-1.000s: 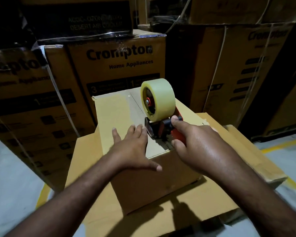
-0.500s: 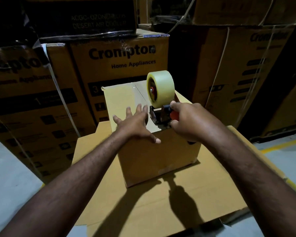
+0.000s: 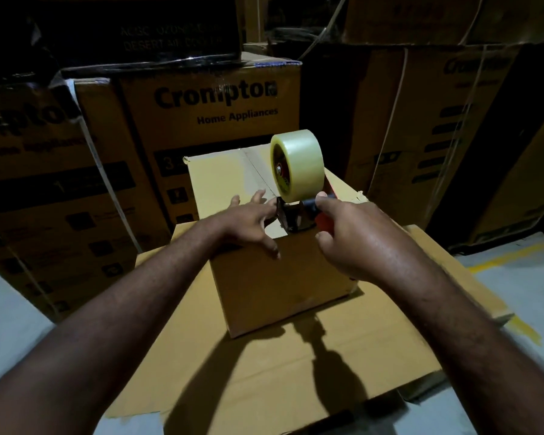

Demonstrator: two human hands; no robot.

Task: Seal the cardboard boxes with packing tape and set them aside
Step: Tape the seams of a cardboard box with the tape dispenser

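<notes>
Here, at the left of the frame, printed cartons (image 3: 60,183) stand stacked, one reading "Crompton Home Appliances". Right of them, in the centre, the small cardboard box (image 3: 280,287) sits on a flattened cardboard sheet (image 3: 296,387), flaps closed, its top seam (image 3: 258,171) running from the near edge away toward the upper left. The left hand (image 3: 248,224) lies flat on the box top beside the seam: fingers straight and spread, thumb hanging over the near edge onto the front face. Just right of it the tape dispenser (image 3: 296,216) rests at the near edge, over the seam. Its tape roll (image 3: 299,164) stands upright above the box top, flat side facing left, while the handle points to the lower right into the right hand (image 3: 355,243), whose fingers curl round the orange grip. At far right, a yellow line (image 3: 496,262) marks the floor.
</notes>
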